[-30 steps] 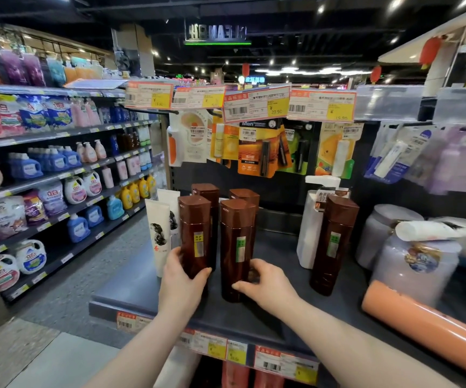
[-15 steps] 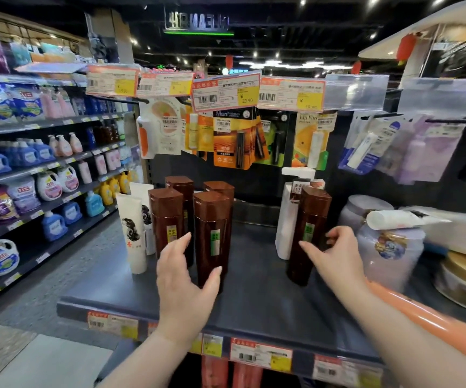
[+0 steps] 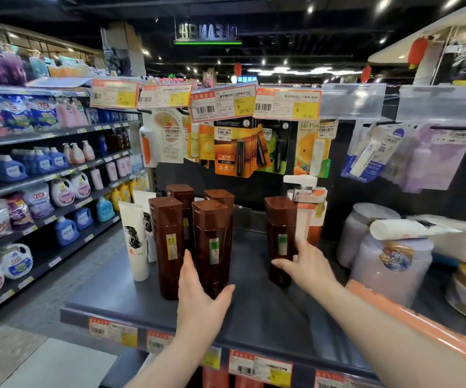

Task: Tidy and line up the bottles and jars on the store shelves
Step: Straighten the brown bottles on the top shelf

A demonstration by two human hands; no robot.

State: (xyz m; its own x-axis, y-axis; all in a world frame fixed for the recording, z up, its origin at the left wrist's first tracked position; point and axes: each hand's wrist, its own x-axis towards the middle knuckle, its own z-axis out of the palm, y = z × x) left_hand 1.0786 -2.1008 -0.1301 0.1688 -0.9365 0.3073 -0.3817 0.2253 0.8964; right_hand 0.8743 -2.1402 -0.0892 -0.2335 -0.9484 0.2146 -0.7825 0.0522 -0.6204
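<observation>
Five brown bottles (image 3: 167,242): four clustered at the open left hand (image 3: 201,301), right hand (image 3: 307,268) gripping the lone bottle (image 3: 279,219).

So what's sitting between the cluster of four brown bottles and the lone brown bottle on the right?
Nothing: in the head view, only bare dark shelf separates the four brown bottles from the lone brown bottle.
</observation>
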